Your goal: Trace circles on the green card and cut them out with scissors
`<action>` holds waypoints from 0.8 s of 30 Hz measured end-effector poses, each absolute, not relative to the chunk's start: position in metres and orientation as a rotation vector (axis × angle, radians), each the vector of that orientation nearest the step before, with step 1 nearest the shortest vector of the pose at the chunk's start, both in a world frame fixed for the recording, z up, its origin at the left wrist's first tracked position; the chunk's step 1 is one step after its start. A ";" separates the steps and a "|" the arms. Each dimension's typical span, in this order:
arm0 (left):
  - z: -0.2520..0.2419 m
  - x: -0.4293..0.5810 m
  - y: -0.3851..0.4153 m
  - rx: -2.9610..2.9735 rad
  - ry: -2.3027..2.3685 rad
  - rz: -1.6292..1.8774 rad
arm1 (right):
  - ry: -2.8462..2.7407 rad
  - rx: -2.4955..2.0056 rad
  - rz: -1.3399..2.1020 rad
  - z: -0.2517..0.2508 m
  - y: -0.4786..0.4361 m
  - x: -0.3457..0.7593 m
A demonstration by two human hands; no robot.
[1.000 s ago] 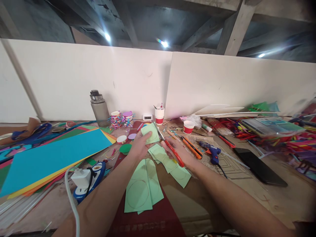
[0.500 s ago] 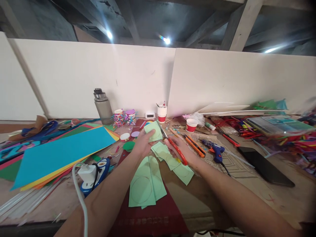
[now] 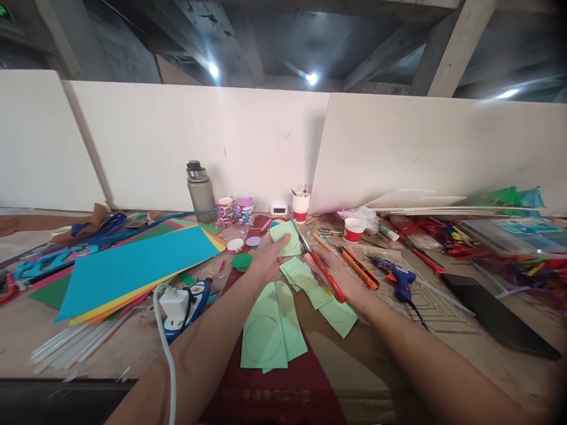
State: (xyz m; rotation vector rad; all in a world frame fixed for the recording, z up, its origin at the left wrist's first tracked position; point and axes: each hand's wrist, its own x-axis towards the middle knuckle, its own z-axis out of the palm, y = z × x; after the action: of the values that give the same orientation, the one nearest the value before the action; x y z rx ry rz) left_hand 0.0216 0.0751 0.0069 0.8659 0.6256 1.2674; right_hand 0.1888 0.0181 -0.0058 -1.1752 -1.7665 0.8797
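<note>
My left hand (image 3: 268,255) pinches a piece of light green paper (image 3: 290,242) with a circle drawn on it, the thumb lying on top. My right hand (image 3: 332,268) is closed round the red handles of a pair of scissors (image 3: 326,275). The metal blades point up and left, at the right edge of the held paper. Below the hands, more light green pieces (image 3: 263,339) with drawn circles lie overlapping on a dark red sheet (image 3: 305,389). Another overlapping row of green pieces (image 3: 339,317) rests under my right hand.
Coloured sheets (image 3: 137,271) and a white charger (image 3: 175,304) with a cable lie left. Paper cups (image 3: 301,206), a bottle (image 3: 201,195) and a small clock (image 3: 279,209) stand behind. Right are box cutters (image 3: 358,268), a blue glue gun (image 3: 402,286) and a black phone (image 3: 500,316). Another person's arm (image 3: 44,222) shows far left.
The view has turned slightly left, so everything sits further right. Another person's arm has come into view at the far left. Both hands keep their hold on the paper and scissors.
</note>
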 end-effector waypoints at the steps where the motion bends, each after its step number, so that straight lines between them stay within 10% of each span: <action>1: 0.007 0.022 0.074 0.873 0.623 1.262 | -1.782 -1.177 0.869 -0.004 0.017 0.189; 24: 0.011 0.018 0.072 0.949 0.603 1.202 | -1.885 -1.227 0.719 0.013 0.013 0.190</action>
State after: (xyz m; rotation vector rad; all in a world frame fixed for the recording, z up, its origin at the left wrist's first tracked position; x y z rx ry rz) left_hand 0.0177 0.0723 0.0108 0.9494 0.6031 1.2025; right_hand 0.1895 0.0126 0.0126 -1.2268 -1.8853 0.7186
